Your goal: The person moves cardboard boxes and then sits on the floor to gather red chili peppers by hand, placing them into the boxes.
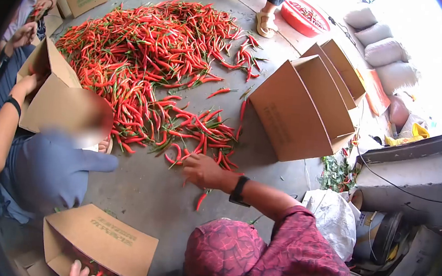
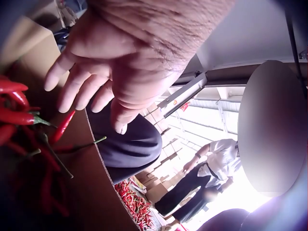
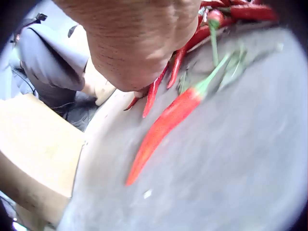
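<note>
Fingers loosely spread, the left hand (image 2: 120, 62) is over an open box (image 2: 103, 159) with red peppers (image 2: 17, 116) inside; nothing shows in its grasp. In the head view this hand (image 1: 81, 274) is at the printed box (image 1: 115, 239), bottom left. The right hand (image 1: 204, 171), a black band at its wrist, is low at the near edge of the pepper pile (image 1: 150, 41), fingers curled round peppers. In the right wrist view, red tips (image 3: 153, 98) stick out below the hand (image 3: 137, 43), whose fingers are mostly hidden. A single pepper (image 3: 163, 125) lies beside it on the floor.
Tall open boxes (image 1: 298, 113) stand on the right. At left, a person in blue-grey (image 1: 52, 175) sits by another box (image 1: 54, 100). Someone's sandalled foot (image 1: 266, 24) and a red basin (image 1: 305, 17) are beyond the pile. White sacks (image 1: 386, 52) line the right.
</note>
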Demonstrator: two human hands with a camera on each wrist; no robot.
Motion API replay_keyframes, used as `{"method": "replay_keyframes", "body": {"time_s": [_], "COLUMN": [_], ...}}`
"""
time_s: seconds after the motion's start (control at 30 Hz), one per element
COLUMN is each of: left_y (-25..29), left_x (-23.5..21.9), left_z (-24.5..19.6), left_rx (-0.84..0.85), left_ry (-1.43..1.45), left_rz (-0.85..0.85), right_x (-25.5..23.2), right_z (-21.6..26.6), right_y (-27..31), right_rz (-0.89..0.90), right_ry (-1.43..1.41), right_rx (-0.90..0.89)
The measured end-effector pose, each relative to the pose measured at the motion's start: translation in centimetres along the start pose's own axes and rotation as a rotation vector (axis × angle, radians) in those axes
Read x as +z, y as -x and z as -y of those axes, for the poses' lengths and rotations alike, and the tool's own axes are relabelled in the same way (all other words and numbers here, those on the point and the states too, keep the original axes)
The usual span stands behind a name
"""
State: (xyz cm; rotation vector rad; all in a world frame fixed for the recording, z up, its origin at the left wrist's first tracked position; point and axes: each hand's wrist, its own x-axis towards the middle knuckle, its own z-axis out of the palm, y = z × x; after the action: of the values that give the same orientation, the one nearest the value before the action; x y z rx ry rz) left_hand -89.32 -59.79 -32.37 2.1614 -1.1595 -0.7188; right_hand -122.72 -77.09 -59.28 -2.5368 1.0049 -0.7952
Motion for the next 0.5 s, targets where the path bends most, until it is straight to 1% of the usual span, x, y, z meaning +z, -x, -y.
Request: {"method": "replay_keyframes", "body": {"time_s": [0.03,0.07,0.1,0.13,0.17,0.2,0.23,0.3,0.33,0.37,0.47,0.5], "left_y": [-0.2,-0.2,-0.1,-0.4,-1.3,-1.2,-1.2,-1.4,-1.3,-1.3,-1.5,-1.4], "left_x": [0.3,0.3,0.2,0.4,-0.7,-0.4,-0.2,0.1,0.2,0.3,0.8,0.8], "left_z": [-0.2,-0.4,-0.8,-0.5,5.1,4.2,4.1,3.8,3.6,3.5,2.9,2.9], "left_rx": [0.003,-0.009,-0.006,0.005,0.102,0.071,0.09,0.115,0.118,0.12,0.127,0.12], "left_ry": [0.021,0.027,-0.007,-0.039,0.022,0.028,0.018,0.012,0.015,0.022,0.011,0.018], "left_rz": [-0.001,-0.007,0.006,0.016,0.048,0.047,0.05,0.069,0.077,0.081,0.081,0.091], "right_x": [-1.9,-2.0,-3.2,-4.7,-5.7,-5.3,-5.5,-4.0,-4.0,-4.2,-2.0,-1.3], "right_z": [-0.4,-3.3,-5.7,-6.8,-8.7,-11.5,-12.3,-11.8,-9.6,-6.3,-4.3,-4.8], "right_y": [-0.6,-0.8,-1.3,-1.6,-1.9,-1.5,-1.7,-0.8,-1.3,-2.0,-1.4,-1.1], "right_rz": [-0.036,-0.071,-0.171,-0.185,-0.137,0.011,0.043,0.251,0.355,0.389,0.324,0.172], "right_ry": [-0.015,0.053,0.128,0.134,0.249,0.311,0.138,0.076,0.046,0.108,0.304,0.25], "right_rx": [0.048,0.081,0.202,0.498,0.764,0.92,1.04,0.968,0.93,0.881,0.881,0.855]}}
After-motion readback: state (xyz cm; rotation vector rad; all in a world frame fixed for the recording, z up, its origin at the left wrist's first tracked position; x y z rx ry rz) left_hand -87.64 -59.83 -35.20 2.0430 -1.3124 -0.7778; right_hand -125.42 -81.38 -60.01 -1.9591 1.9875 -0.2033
